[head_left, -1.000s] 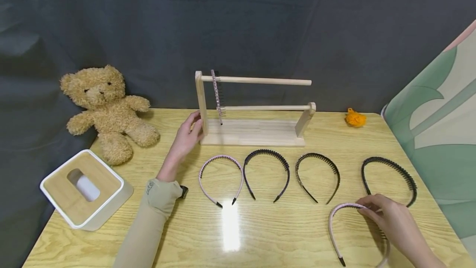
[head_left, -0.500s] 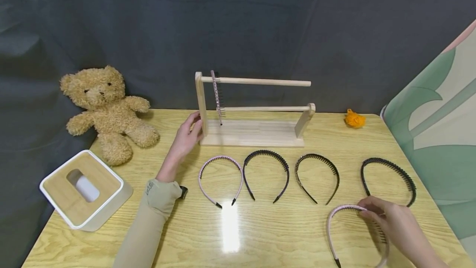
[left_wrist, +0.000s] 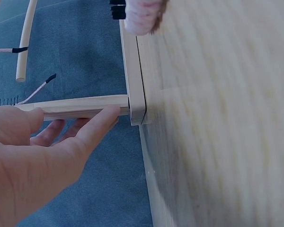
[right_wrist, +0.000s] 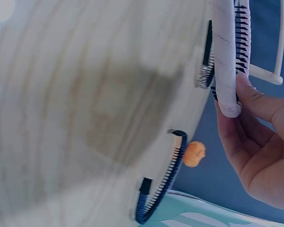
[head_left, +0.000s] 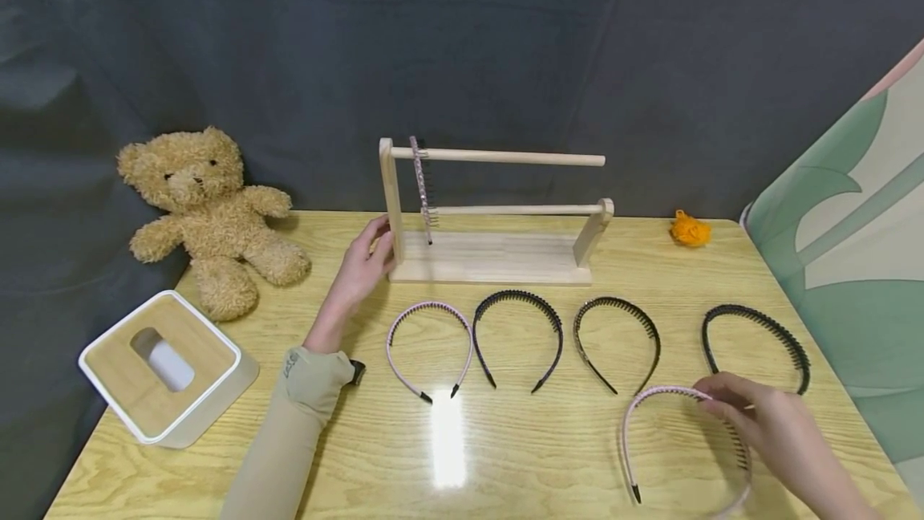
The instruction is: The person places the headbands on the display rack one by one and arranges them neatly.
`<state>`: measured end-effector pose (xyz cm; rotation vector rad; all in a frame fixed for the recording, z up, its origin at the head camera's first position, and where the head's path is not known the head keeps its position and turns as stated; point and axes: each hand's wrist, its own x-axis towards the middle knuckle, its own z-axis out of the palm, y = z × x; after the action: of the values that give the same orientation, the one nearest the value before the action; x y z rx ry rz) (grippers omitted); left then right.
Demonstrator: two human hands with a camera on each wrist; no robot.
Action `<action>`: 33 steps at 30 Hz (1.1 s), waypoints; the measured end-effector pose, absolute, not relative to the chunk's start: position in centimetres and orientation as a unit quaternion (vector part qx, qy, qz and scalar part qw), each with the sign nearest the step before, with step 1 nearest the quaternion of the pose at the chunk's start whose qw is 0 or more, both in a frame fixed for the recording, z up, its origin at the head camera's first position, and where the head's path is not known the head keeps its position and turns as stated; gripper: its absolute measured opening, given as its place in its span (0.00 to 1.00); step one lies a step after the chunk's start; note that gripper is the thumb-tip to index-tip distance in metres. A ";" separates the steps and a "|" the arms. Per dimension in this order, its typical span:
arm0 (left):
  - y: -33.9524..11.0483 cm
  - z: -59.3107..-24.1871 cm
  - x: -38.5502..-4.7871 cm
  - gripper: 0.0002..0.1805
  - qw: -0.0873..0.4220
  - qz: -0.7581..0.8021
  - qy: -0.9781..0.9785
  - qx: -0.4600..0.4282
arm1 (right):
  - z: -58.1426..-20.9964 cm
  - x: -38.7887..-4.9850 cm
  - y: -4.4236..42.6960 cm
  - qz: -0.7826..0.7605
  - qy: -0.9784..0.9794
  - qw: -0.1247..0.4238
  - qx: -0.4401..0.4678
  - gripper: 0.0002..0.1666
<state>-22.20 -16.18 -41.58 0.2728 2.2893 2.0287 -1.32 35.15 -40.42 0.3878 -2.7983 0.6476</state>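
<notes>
In the head view, my left hand (head_left: pixel 366 259) touches the left upright of a pale wooden rack (head_left: pixel 491 255). The left wrist view shows straight fingers (left_wrist: pixel 97 125) against the upright's outer side. A pink-and-dark toothed headband (head_left: pixel 421 183) hangs on the rack's two rods near that upright. At the lower right, my right hand (head_left: pixel 768 420) pinches a light pink headband (head_left: pixel 626 448) between thumb and fingers, near its top. In the right wrist view the pink headband (right_wrist: pixel 225 52) has dark inner teeth. Its right end runs behind my hand and past the frame's bottom edge.
A lilac headband (head_left: pixel 390 351) and several dark ones, including one (head_left: pixel 559 343) in the middle and one (head_left: pixel 801 355) far right, lie in a row before the rack. A teddy bear (head_left: pixel 209 207), a tissue box (head_left: pixel 159 371) and an orange ball (head_left: pixel 689 229) stand around.
My right hand has shifted the light pink headband slightly left and up, so its top now sits by the third dark headband's tip. The left hand stays at the rack.
</notes>
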 end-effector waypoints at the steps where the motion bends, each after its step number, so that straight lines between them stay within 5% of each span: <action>1: -16.2 -41.5 -22.2 0.26 0.036 0.660 0.745 0.088 | -40.2 -1.3 35.1 0.229 -0.956 0.122 0.134 0.15; 10: -16.2 -41.3 -22.2 0.27 0.040 0.663 0.743 0.090 | -37.6 -1.6 34.5 0.293 -0.935 0.149 0.133 0.08; 20: -16.3 -41.4 -22.1 0.27 0.047 0.663 0.742 0.089 | -34.5 -1.2 34.0 0.271 -0.945 0.158 0.091 0.16; 33: -16.2 -41.5 -22.1 0.27 0.042 0.660 0.745 0.087 | -31.7 -2.6 33.3 0.293 -0.940 0.170 0.047 0.12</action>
<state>-22.14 -16.15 -41.46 0.2654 2.2791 2.0215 -2.58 33.29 -31.68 0.1334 -2.6705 0.8315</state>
